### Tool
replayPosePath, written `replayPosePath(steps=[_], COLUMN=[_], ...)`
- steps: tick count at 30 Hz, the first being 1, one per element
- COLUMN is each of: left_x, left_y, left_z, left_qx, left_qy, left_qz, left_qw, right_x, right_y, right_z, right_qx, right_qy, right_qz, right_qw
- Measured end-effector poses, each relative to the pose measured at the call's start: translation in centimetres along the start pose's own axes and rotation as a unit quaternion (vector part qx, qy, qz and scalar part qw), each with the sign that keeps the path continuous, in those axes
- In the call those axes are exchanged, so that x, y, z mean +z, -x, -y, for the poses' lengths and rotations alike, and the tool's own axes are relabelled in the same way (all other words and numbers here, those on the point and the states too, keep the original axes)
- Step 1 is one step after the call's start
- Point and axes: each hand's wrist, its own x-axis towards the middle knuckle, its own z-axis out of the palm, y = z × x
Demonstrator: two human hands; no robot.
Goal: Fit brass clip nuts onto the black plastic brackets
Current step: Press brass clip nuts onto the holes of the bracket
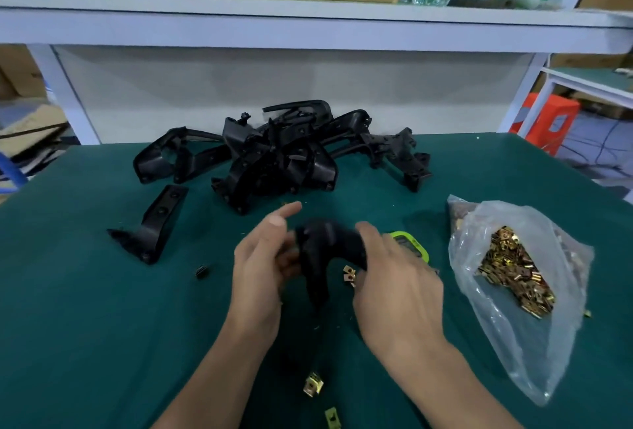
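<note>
Held bracket [320, 257]: black and blurred, just above the green mat [102, 326], between both hands.
Left hand [263, 267]: at its left side; forefinger straight, lower fingers seem to curl onto it.
Right hand [394, 286]: fingers curled round its right end.
Bracket pile [281, 154]: behind it.
Bag [541, 353] of brass clip nuts [510, 267]: to its right.
Loose clip nuts [349, 274]: just beneath it.

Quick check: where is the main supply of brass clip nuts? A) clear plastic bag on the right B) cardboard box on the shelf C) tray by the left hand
A: a heap of brass clip nuts shows through the clear plastic bag on the right.
</note>
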Motion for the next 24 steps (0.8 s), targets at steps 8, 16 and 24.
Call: replayPosePath(steps=[8,16,24], left_x=[-0.5,-0.7,2.6], left_y=[-0.8,-0.4,-0.1], left_z=[1.4,1.5,1.9], left_qx=[0.072,0.081,0.187], left_qy=[-0.563,-0.542,-0.559], left_qz=[0.047,0.015,0.158], left_qw=[0.822,0.836,0.792], right_x=[0.0,1.0,1.1], right_y=[0.0,-0.1,-0.5], right_z=[-3.1,-3.4,-4.2], right_qx=[0.113,0.138,0.196], right_qy=[-0.086,-0.109,-0.169], right_qz=[0.047,0.108,0.142], right_qw=[0.989,0.978,0.955])
